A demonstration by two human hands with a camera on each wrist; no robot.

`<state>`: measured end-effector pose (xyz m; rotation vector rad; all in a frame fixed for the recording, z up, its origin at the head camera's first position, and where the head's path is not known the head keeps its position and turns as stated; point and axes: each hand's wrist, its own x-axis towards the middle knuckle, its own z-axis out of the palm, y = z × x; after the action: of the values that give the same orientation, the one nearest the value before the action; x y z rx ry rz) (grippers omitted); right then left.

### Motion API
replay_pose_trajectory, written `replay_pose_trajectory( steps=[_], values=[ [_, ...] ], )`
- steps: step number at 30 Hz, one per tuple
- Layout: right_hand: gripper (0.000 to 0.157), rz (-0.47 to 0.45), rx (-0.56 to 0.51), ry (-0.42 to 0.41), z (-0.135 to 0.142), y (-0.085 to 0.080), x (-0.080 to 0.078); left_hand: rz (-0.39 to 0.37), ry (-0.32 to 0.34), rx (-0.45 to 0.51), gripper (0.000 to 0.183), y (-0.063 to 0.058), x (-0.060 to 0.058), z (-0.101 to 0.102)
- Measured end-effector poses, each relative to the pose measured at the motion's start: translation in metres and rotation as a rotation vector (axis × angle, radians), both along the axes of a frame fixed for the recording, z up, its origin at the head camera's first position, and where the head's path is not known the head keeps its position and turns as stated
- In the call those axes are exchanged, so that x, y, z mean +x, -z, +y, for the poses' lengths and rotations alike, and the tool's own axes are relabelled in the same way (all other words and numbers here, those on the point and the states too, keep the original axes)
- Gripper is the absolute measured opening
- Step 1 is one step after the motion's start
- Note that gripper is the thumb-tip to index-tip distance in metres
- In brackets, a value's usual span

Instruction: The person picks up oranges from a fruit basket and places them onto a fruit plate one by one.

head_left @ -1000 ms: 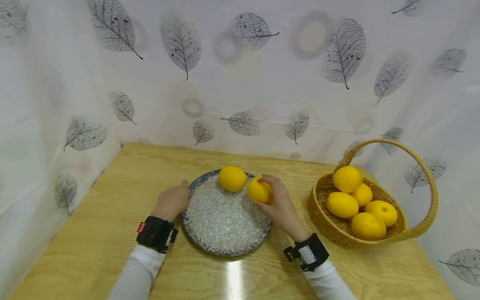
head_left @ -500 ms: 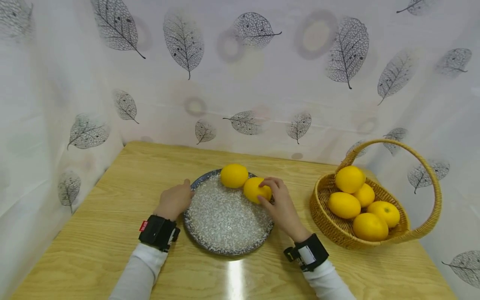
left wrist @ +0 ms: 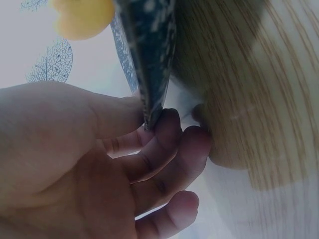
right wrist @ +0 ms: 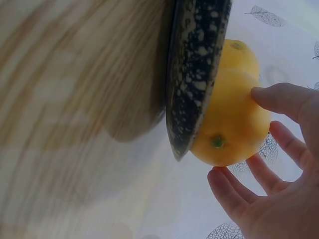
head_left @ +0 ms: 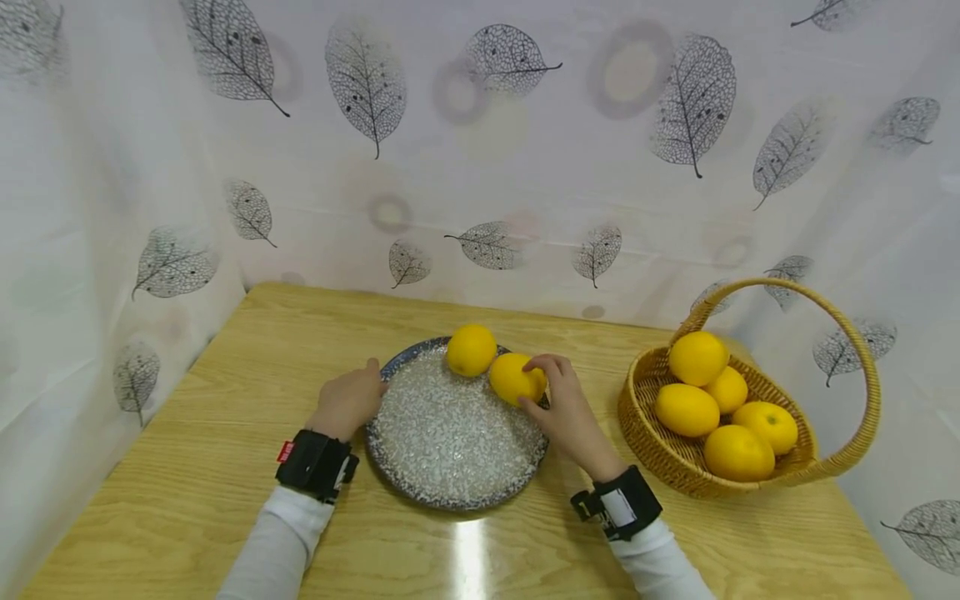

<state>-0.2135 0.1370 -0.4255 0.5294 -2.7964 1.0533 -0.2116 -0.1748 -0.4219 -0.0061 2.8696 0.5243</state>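
In the head view my left hand (head_left: 348, 402) is at the left edge of a round speckled plate (head_left: 450, 442). Seen from the left wrist, its thumb and fingers pinch the plate's dark blue rim (left wrist: 155, 55). Two yellow-orange oranges lie at the plate's far side: a back orange (head_left: 471, 350) and, just right of it, a front orange (head_left: 512, 379). My right hand (head_left: 566, 417) holds the front orange from the right. From the right wrist, the thumb lies on one side of this orange (right wrist: 232, 122), fingertips at the other, its green stem end showing.
A wicker basket (head_left: 652, 450) with a tall arched handle (head_left: 862, 367) stands to the right of the plate, holding several oranges (head_left: 738, 452). The wooden table (head_left: 247, 392) runs back to a white curtain (head_left: 495, 183) printed with leaves.
The front orange has shifted slightly left on the plate, and the right fingers have adjusted around it. The back orange has turned and moved slightly back. The left hand stays at the rim.
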Motion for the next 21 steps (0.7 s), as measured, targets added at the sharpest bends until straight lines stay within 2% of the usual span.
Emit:
replay_pose_trajectory(
  steps=[21],
  values=[
    [0.052, 0.024, 0.007, -0.012, 0.0025, -0.0026, 0.0011, 0.009, 0.004, 0.004, 0.054, 0.0002, -0.0003, -0.0008]
  ],
)
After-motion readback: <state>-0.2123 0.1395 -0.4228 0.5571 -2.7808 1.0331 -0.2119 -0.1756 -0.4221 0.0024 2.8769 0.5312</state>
